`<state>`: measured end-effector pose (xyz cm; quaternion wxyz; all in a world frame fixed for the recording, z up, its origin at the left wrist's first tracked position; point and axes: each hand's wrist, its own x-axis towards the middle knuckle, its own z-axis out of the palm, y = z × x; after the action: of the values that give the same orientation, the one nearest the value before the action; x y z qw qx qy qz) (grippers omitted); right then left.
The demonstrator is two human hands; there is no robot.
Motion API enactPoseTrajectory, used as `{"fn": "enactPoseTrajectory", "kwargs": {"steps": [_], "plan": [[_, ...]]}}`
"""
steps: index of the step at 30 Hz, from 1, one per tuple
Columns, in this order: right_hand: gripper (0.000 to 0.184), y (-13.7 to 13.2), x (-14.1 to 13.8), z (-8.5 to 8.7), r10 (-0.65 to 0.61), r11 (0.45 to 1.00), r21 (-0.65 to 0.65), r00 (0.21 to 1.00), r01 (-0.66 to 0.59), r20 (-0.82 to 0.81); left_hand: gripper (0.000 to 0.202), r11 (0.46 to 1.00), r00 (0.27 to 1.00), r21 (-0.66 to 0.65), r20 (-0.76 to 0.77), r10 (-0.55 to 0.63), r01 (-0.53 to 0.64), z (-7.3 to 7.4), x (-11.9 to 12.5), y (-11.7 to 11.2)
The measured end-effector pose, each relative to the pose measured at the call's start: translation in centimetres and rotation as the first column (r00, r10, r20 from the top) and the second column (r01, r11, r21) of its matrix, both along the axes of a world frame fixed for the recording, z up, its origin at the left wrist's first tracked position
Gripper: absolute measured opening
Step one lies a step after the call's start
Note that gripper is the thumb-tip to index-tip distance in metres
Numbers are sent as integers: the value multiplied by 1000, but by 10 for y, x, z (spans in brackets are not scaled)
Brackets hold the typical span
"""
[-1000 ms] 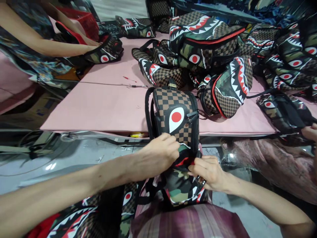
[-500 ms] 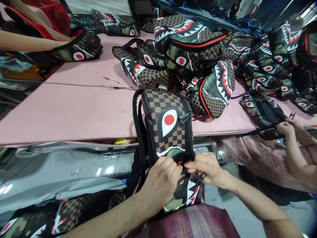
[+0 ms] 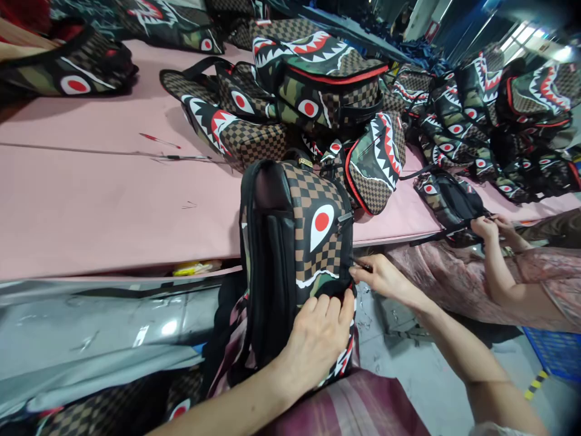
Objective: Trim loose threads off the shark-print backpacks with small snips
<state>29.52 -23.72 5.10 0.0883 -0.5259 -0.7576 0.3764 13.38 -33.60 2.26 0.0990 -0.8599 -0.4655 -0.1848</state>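
Brown-and-black checkered backpack with a red-and-white eye on it (image 3: 313, 184) is propped up against the edge of the pink tabletop (image 3: 113, 206), bottom end down by some purple plaid cloth (image 3: 363, 406). Left hand (image 3: 320, 333) is over its lower front, fingers curled, can't tell how tight. Right hand (image 3: 384, 278) is close by at the side edge, pinching a slim dark thing (image 3: 364, 264) that's too small to make out.

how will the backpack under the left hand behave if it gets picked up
The backpack probably bends only a little, since its checkered panel holds a boxy shape. Standing tall and narrow, it might tip without the left hand on it.
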Motion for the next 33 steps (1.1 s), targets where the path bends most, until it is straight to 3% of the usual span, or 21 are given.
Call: {"fn": "enactPoseTrajectory", "kwargs": {"steps": [4, 8, 11, 14, 16, 18, 20, 23, 25, 28, 30, 31, 33], "plan": [[39, 4, 21, -9, -239, 971, -65, 944, 230, -229, 44, 1000, 999, -18, -18, -26, 26, 0, 1, 2], [39, -6, 27, -17, -174, 975, -172, 964, 140, -202, 41, 1000, 998, 2, 45, -31, 31, -1, -1, 5], [37, -16, 15, -27, -204, 964, -217, 954, 157, -218, 32, 1000, 991, -11, 136, 14, -13, 0, 2, 9], [37, -25, -11, -39, -349, 929, -256, 862, 267, -368, 10, 988, 969, -32, 193, 154, -151, 4, 2, 13], [37, -30, -31, -43, -380, 921, -270, 794, 280, -475, 17, 971, 950, -43, 198, 240, -236, 7, -6, 16], [35, -31, -47, -40, -317, 944, -259, 777, 205, -544, 22, 965, 947, -95, 194, 257, -243, 12, -24, 19], [31, -26, -55, -28, -177, 979, -188, 790, 80, -586, 19, 964, 954, -187, 195, 227, -191, 21, -50, 23], [18, -9, -61, 6, 81, 994, 106, 791, -21, -607, 17, 943, 961, -316, 210, 180, -107, 51, -90, 32], [13, 6, -66, 36, 246, 925, 380, 787, -16, -566, 17, 936, 980, -351, 173, 93, -27, 79, -104, 37], [13, 23, -79, 81, 478, 705, 699, 808, -119, -345, 17, 930, 986, -332, 20, -164, 161, 116, -105, 41], [14, 30, -89, 102, 541, 570, 773, 835, -279, -98, 17, 903, 940, -315, -78, -333, 293, 131, -99, 40], [14, 32, -92, 108, 538, 529, 768, 843, -362, 27, 17, 883, 910, -316, -113, -399, 347, 133, -97, 38], [15, 34, -93, 108, 496, 514, 699, 837, -498, 232, 15, 855, 867, -313, -152, -475, 414, 126, -98, 32]]}}
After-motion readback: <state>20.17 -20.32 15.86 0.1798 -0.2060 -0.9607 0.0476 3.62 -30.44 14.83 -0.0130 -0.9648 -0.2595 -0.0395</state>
